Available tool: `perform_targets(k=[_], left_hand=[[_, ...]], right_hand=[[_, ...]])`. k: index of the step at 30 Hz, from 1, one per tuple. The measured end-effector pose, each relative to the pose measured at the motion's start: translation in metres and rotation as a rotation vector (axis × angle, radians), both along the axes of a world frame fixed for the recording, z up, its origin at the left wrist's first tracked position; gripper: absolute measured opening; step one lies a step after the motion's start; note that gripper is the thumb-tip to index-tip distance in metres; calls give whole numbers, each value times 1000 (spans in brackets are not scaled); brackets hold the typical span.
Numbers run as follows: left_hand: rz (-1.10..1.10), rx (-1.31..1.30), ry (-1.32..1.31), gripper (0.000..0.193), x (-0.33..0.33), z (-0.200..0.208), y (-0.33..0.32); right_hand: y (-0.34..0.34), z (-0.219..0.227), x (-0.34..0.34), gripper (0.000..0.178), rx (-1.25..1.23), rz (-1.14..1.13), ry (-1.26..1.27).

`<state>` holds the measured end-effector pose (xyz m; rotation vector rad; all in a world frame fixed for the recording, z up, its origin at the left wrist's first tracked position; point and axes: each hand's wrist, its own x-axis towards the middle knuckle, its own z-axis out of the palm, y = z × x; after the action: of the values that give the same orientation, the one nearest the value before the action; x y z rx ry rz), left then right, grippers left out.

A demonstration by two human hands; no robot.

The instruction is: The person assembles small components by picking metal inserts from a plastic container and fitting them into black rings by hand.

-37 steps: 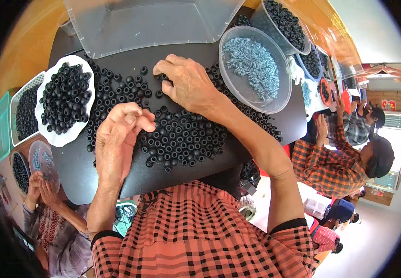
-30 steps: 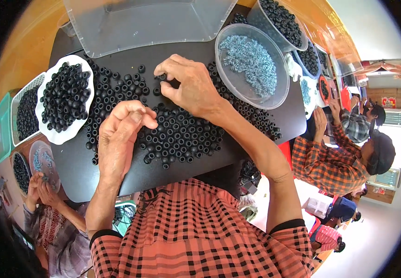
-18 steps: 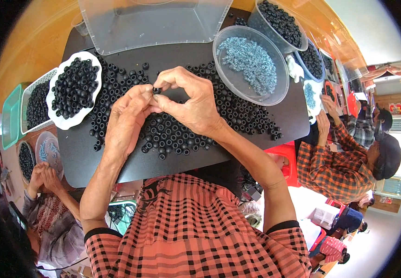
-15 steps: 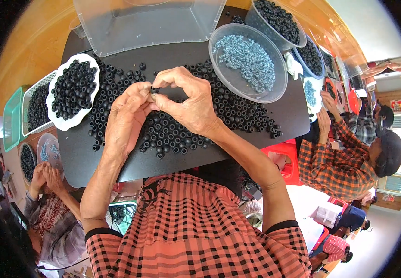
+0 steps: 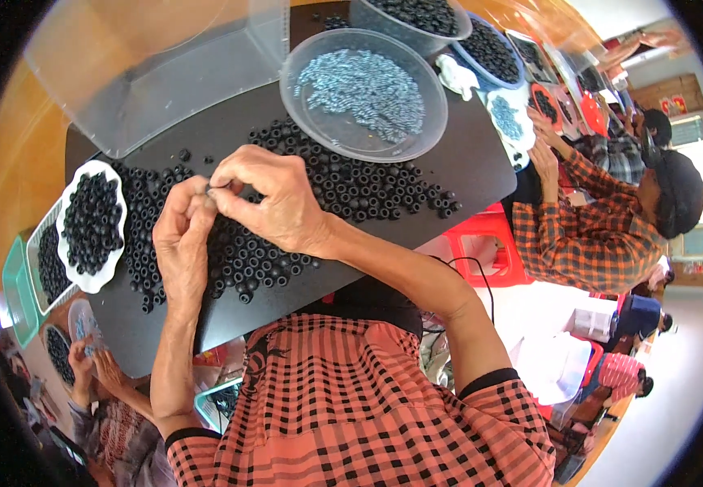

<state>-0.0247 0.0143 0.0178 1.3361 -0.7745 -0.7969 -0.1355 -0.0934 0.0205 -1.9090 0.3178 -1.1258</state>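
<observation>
Head view: right hand pinching dark piece; left hand pinched alongside, contents hidden; black beads remaining loose at three o'clock, white plate at nine holding others.

"Where can the hands pass?"
"Over bare bench between the clear bin and the black beads, or along the near edge, where the left forearm crosses."
"What blocks the sides?"
"The scalloped plate at left, the round tub at right."

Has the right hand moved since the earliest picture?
Yes. Judged against the white scalloped plate, the right hand has moved left, nearer the plate, its fingertips now at those of the left hand.
</observation>
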Motion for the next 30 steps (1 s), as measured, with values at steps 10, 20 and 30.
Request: perform_targets(k=[10,20,30], left_hand=[[-179,16,115,15,0,2,-3],[-125,21,114,15,11,7,-3],[-139,25,112,16,27,-2,-5]], right_hand=[[-33,31,-46,8,-361,-48,183],[-148,5,-99,17,-680,-79,592],[-137,5,-80,16,-632,-118,536]])
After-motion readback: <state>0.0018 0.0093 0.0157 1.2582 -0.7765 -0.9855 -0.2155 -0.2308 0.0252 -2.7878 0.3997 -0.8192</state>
